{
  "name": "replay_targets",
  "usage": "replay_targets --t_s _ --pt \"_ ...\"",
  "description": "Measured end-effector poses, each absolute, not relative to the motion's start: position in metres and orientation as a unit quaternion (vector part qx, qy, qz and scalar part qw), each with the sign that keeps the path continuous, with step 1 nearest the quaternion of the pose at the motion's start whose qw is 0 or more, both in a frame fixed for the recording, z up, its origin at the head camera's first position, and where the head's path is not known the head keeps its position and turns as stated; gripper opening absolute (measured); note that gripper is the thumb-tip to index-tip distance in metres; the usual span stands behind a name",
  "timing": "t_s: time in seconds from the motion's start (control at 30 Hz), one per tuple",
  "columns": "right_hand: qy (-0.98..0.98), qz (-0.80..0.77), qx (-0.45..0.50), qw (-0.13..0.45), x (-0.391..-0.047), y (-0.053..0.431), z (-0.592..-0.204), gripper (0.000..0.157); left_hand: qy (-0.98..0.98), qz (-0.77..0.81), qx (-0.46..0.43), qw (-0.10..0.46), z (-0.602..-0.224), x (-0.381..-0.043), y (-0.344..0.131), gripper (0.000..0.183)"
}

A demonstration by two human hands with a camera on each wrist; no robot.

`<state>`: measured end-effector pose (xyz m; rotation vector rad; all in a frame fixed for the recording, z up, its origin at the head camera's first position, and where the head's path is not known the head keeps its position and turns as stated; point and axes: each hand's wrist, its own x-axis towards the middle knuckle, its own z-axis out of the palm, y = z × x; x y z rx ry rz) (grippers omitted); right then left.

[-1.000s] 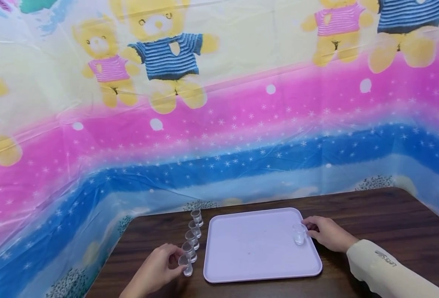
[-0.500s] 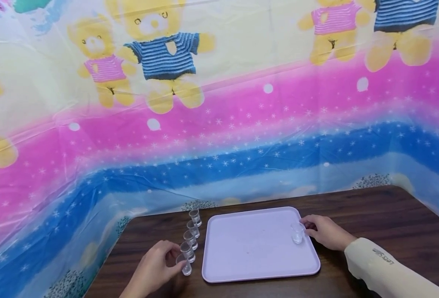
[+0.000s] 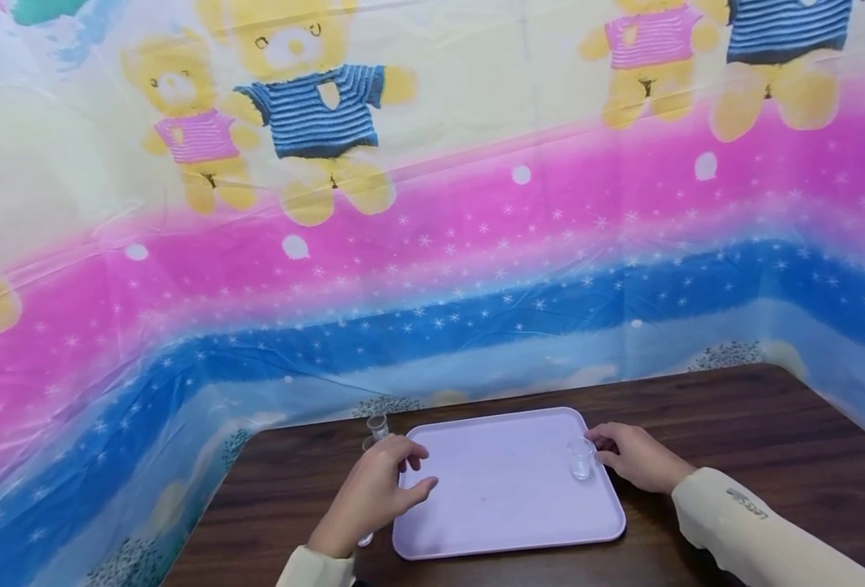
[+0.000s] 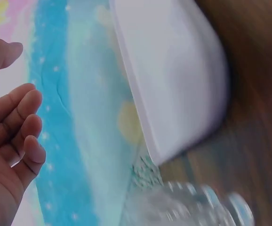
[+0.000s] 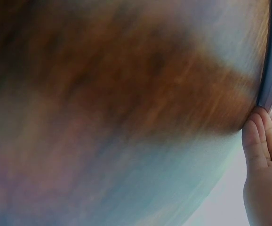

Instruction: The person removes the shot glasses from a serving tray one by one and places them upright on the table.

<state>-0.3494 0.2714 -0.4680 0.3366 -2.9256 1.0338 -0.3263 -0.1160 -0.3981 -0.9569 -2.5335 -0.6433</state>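
My left hand hovers over the left edge of the pale lilac tray. Its thumb and fingers are apart with nothing between them, as the left wrist view also shows. Behind it stands a row of clear shot glasses, mostly hidden by the hand; a blurred part of the glasses shows low in the left wrist view. At the tray's right side, my right hand pinches another shot glass over the tray. In the right wrist view, fingers lie against the tray rim.
The dark wooden table extends to the right of the tray and in front of it. A printed cloth with bears and snowflakes hangs behind the table's far edge.
My left hand has left the nearest glass of the row and moved right and up to the tray's left edge. The right hand and its glass stay in place by the tray.
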Motion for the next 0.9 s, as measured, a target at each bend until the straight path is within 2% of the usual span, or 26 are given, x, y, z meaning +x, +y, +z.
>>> replay_targets --t_s 0.5,0.9 --pt "-0.939 0.333 0.089 0.009 -0.348 0.272 -0.467 0.033 -0.857 -0.243 -0.426 0.160 -0.401 -0.337 -0.061 0.023" --pt "-0.941 0.329 0.078 0.013 -0.348 0.267 -0.467 0.033 -0.862 -0.236 -0.441 0.086 -0.407 -0.348 0.013 0.022"
